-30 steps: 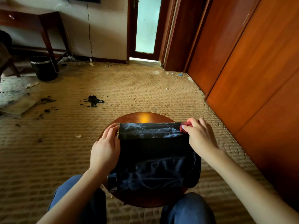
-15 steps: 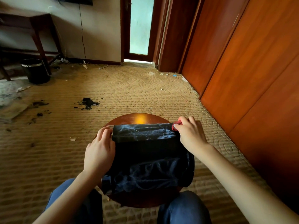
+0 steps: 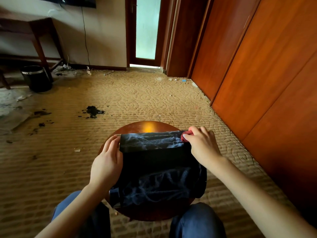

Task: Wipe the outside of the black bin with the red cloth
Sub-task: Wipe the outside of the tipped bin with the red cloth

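The black bin [image 3: 154, 162] lies on its side on the round wooden stool [image 3: 147, 127] in the lower middle of the frame, between my knees, with one broad face turned up toward me. My left hand [image 3: 107, 162] rests against its left side, fingers fairly straight along the wall, steadying it rather than gripping it. My right hand [image 3: 202, 146] is at the far right corner of that upper face, fingers curled over the red cloth [image 3: 186, 134], which is bunched small and pressed against the bin's edge; only a bit of red shows past my fingertips. I judge the wiping to be under way but far from finished. Grey, dusty streaks run across the far band of the upper face, right beside the cloth, and more greyish smearing shows on the part nearest me. The dark middle strip looks cleaner, though shadow may be hiding dirt there. The side under my left hand, the right side and the face lying on the stool are hidden, so I cannot tell their condition. What seems left is the streaked band, the near end, and then turning the bin to reach the hidden faces.
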`<action>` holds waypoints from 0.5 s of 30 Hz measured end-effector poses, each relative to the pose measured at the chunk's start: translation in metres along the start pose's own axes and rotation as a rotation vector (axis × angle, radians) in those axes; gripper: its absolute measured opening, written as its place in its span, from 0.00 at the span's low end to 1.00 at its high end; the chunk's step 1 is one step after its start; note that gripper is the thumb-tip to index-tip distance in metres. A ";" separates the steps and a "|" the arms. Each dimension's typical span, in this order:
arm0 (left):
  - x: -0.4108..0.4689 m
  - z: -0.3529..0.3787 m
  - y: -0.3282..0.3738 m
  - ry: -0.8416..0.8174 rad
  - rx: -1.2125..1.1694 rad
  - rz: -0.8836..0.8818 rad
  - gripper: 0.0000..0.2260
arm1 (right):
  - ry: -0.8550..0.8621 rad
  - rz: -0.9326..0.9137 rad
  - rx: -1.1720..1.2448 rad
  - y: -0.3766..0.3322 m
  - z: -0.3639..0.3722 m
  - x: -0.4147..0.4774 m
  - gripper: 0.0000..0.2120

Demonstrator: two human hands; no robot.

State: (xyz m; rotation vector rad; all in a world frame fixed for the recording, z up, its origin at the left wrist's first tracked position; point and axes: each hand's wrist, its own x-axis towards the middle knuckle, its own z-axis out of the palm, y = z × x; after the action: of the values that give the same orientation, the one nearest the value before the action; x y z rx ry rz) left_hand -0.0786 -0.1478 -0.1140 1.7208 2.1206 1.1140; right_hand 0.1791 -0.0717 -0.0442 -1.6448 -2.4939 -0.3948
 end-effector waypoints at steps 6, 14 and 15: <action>0.016 0.001 0.003 -0.031 0.037 -0.064 0.20 | 0.085 -0.023 -0.084 -0.006 0.005 -0.027 0.23; 0.006 0.001 0.002 -0.015 0.021 -0.028 0.20 | -0.047 0.019 -0.078 -0.008 -0.007 -0.018 0.21; 0.006 0.001 0.001 -0.016 0.023 -0.029 0.20 | -0.086 0.046 -0.084 -0.009 -0.005 -0.005 0.20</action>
State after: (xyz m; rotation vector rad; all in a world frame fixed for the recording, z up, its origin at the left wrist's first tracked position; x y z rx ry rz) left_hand -0.0785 -0.1420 -0.1122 1.6973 2.1504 1.0689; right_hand 0.1725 -0.0815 -0.0422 -1.7832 -2.5280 -0.4380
